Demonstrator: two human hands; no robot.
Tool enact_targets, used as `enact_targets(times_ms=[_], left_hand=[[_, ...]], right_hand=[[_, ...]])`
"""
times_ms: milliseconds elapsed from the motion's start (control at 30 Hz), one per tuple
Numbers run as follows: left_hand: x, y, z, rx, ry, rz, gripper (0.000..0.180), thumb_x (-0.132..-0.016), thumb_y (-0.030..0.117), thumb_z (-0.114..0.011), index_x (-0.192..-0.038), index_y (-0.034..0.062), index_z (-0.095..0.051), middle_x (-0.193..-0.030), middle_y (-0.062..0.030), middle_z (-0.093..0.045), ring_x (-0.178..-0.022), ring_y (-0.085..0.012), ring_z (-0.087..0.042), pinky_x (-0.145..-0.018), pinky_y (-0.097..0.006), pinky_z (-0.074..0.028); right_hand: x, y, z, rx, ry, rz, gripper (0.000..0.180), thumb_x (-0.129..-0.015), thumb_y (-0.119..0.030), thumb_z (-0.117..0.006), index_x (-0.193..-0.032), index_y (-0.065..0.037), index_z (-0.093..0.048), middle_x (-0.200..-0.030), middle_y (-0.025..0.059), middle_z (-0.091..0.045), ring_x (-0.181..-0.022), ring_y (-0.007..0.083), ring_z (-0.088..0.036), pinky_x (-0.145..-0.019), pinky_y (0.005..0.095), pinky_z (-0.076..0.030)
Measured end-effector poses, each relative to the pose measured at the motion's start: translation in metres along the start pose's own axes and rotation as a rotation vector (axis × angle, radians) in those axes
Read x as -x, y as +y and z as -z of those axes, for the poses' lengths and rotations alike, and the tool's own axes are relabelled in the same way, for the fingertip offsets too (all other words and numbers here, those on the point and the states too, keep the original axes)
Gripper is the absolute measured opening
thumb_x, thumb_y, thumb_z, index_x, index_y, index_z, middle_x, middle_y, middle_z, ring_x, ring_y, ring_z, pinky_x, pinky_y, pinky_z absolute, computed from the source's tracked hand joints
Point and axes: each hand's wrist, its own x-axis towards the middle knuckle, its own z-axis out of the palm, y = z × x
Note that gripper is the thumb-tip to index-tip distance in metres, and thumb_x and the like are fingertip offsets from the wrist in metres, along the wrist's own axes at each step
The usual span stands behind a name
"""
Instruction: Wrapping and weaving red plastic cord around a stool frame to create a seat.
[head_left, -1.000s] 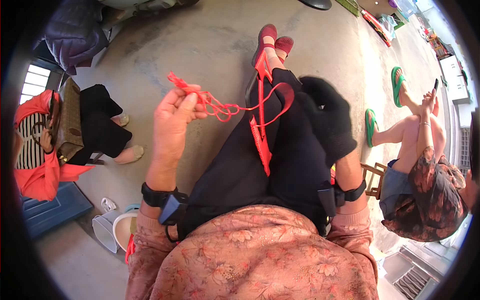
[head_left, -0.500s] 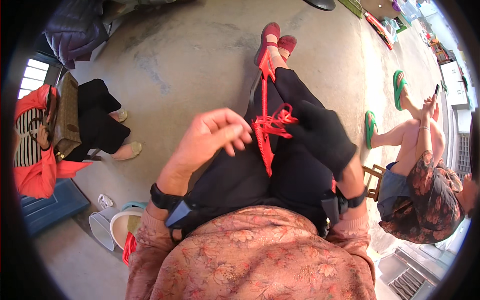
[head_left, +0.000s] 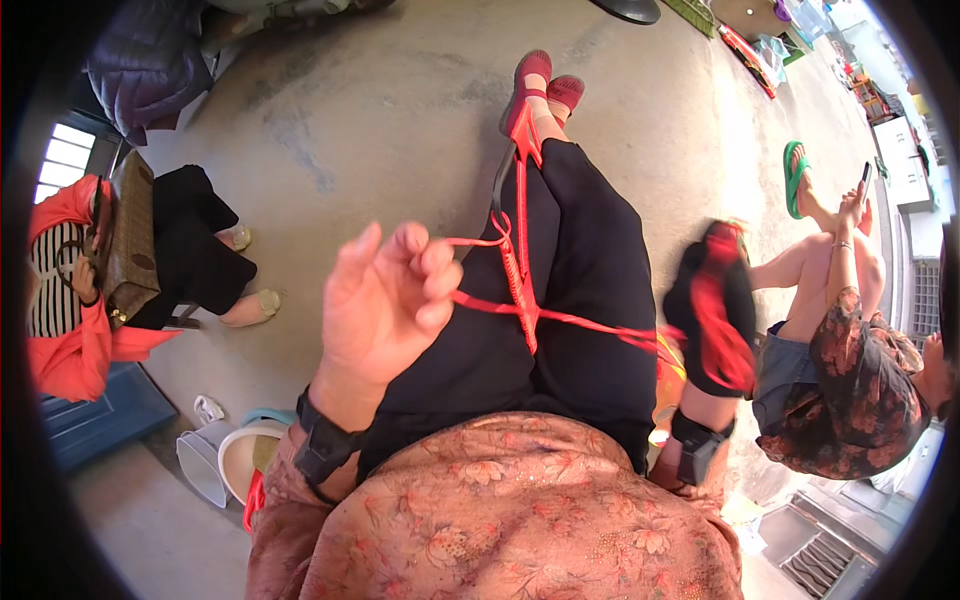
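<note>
A long red strap (head_left: 522, 195) with a laced, braided edge runs over my dark trousers from near my ankles to my lap. A black curved strip (head_left: 502, 180) lies along its far part. Bare and with fingers curled, my left hand (head_left: 375, 305) holds a thin red cord (head_left: 600, 328). One stretch of the cord leads from the fingers to a loop round the strap; another crosses the strap toward the right. My right hand (head_left: 695, 300), in a black glove, is off to the right with a blurred bundle of the cord; its fingers are partly smeared by motion.
At left sits a person with a brown bag (head_left: 130, 240). Another person in green flip-flops (head_left: 795, 180) sits close on my right, holding a phone (head_left: 866, 172). A white bucket (head_left: 205, 465) and a basin (head_left: 240, 455) stand at lower left.
My right hand has swung out to the right with the cord bundle, drawing the cord out across my lap. My left hand has moved slightly left, its palm turned up more.
</note>
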Motion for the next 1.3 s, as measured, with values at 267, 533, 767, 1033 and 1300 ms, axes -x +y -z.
enact_targets(times_ms=[267,533,767,1033,1300], left_hand=[[0.078,-0.006,0.018,-0.599,0.661,0.103,0.031,-0.093,0.024,-0.055,-0.114,0.0012,-0.052,-0.065,0.0003,-0.045,-0.052,-0.0076,-0.039,-0.042,-0.021,-0.033],[0.086,0.003,-0.003,-0.658,0.439,0.385,0.021,-0.092,0.019,-0.058,-0.091,-0.0018,-0.058,-0.052,0.0000,-0.043,-0.038,-0.0076,-0.033,-0.037,-0.021,-0.029],[-0.008,0.001,-0.017,-0.663,0.103,-0.267,0.034,-0.092,0.022,-0.057,-0.118,0.0005,-0.058,-0.131,-0.0179,-0.050,-0.113,-0.0261,-0.053,-0.070,-0.029,-0.054],[-0.049,-0.032,0.050,-1.165,0.398,-0.032,0.023,-0.093,0.009,-0.056,-0.114,0.0009,-0.059,-0.098,-0.0042,-0.063,-0.083,-0.0112,-0.062,-0.066,-0.025,-0.054],[-0.018,0.010,0.002,-0.597,0.599,-0.158,0.018,-0.095,0.020,-0.053,-0.103,0.0034,-0.058,-0.088,-0.0073,-0.061,-0.072,-0.0159,-0.061,-0.060,-0.028,-0.054]], right_hand=[[-0.031,0.066,-0.045,0.296,-0.288,-0.439,0.023,-0.092,-0.020,-0.059,-0.106,-0.002,-0.061,-0.081,-0.0011,-0.057,-0.071,0.0047,-0.053,-0.060,0.0222,-0.043],[-0.033,0.074,-0.032,0.398,-0.185,-0.265,0.024,-0.090,-0.020,-0.062,-0.106,-0.002,-0.061,-0.082,-0.0018,-0.058,-0.072,0.0040,-0.053,-0.059,0.0228,-0.044],[-0.048,0.023,-0.013,0.387,0.161,0.055,0.024,-0.087,-0.007,-0.063,-0.110,-0.002,-0.062,-0.095,0.0020,-0.064,-0.084,0.0083,-0.059,-0.075,0.0217,-0.046],[-0.048,0.065,-0.053,0.572,-0.162,0.077,0.032,-0.084,-0.012,-0.066,-0.113,0.000,-0.059,-0.091,0.0084,-0.067,-0.079,0.0126,-0.063,-0.073,0.0260,-0.050],[-0.034,0.042,-0.049,0.752,0.043,0.356,0.038,-0.080,-0.014,-0.069,-0.115,-0.003,-0.058,-0.100,0.0131,-0.064,-0.091,0.0216,-0.063,-0.080,0.0319,-0.050]])
